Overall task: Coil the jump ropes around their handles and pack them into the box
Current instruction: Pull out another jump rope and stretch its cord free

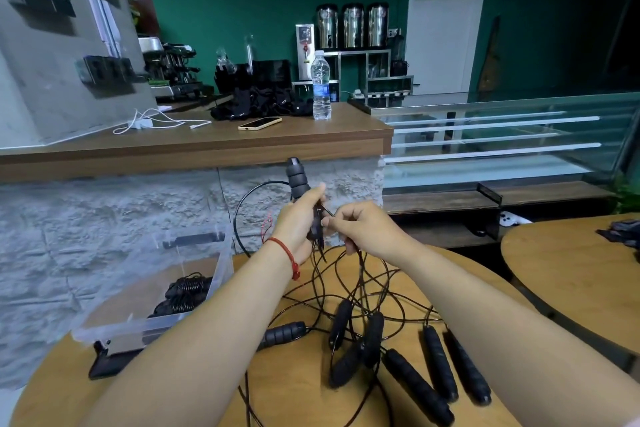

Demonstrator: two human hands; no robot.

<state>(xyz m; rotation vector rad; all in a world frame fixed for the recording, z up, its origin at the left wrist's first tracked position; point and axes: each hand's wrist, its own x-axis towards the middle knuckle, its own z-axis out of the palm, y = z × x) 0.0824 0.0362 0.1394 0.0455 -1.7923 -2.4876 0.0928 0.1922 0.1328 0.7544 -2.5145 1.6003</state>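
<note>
Inside the box (138, 326), the coiled ropes (187, 295) blur together and I can't count them. Right of the box, my left hand (298, 227) grips one raised handle (298, 180) and my right hand (362, 230) pinches a cord (328, 212). Right of the box and nearer me, seven handles (439, 362) lie in tangled cord on the table (294, 395), one partly hidden by my forearm

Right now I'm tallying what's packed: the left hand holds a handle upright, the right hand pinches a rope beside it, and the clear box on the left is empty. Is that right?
The box is not empty: the head view shows coiled black rope lying in it. The rest stands: left hand holding a handle upright, right hand pinching a rope beside it.
</note>
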